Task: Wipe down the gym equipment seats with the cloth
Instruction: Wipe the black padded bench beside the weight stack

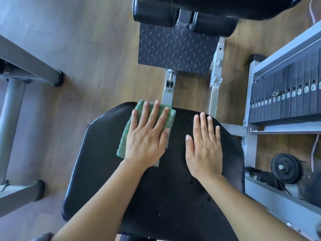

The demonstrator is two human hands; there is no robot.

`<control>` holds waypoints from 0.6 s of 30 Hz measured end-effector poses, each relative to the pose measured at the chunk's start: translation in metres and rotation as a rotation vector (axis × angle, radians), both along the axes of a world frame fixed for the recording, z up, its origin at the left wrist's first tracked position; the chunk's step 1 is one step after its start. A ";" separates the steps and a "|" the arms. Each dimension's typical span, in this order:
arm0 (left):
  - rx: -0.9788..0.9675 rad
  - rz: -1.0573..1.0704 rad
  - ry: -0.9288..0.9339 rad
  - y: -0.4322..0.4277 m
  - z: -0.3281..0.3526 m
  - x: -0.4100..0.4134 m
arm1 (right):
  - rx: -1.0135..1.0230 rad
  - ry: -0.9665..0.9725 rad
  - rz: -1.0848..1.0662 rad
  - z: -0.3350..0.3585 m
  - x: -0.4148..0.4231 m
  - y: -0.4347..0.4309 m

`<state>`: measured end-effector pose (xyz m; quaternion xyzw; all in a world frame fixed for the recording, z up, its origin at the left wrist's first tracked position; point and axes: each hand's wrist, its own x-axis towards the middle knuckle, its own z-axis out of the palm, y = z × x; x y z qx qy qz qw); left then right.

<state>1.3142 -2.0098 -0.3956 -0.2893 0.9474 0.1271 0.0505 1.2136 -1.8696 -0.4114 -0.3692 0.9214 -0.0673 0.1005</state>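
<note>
A black padded seat (104, 167) fills the lower middle of the head view. On its far left part lies a folded green cloth (126, 134). My left hand (147, 136) presses flat on the cloth with straight, spread fingers that reach the seat's far edge. My right hand (205, 146) rests flat on the bare seat to the right of the cloth, fingers straight, holding nothing. A few small specks and drops show on the seat near my forearms.
Beyond the seat stand a grey frame post (167, 94), a dark tread-pattern footplate (175, 51) and black roller pads (184, 18). A weight stack (286, 96) in a grey frame is at the right, a pulley (286, 168) below it. Grey machine legs (10, 108) stand at left on wood flooring.
</note>
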 end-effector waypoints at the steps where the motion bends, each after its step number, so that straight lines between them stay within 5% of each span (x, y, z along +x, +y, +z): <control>1: -0.003 -0.080 0.011 0.000 -0.001 0.009 | 0.003 -0.003 0.003 0.000 0.000 0.000; 3: -0.013 -0.118 0.015 -0.009 0.000 0.029 | 0.008 -0.002 0.005 -0.001 -0.001 0.000; 8: -0.022 0.170 -0.023 -0.036 -0.002 0.007 | 0.021 0.015 0.000 -0.002 0.000 0.000; 14: -0.006 -0.166 0.015 -0.002 0.003 0.032 | 0.024 0.010 0.002 -0.001 0.000 0.000; 18: -0.035 0.019 -0.030 -0.029 0.003 0.044 | 0.018 0.011 0.000 -0.001 0.001 0.000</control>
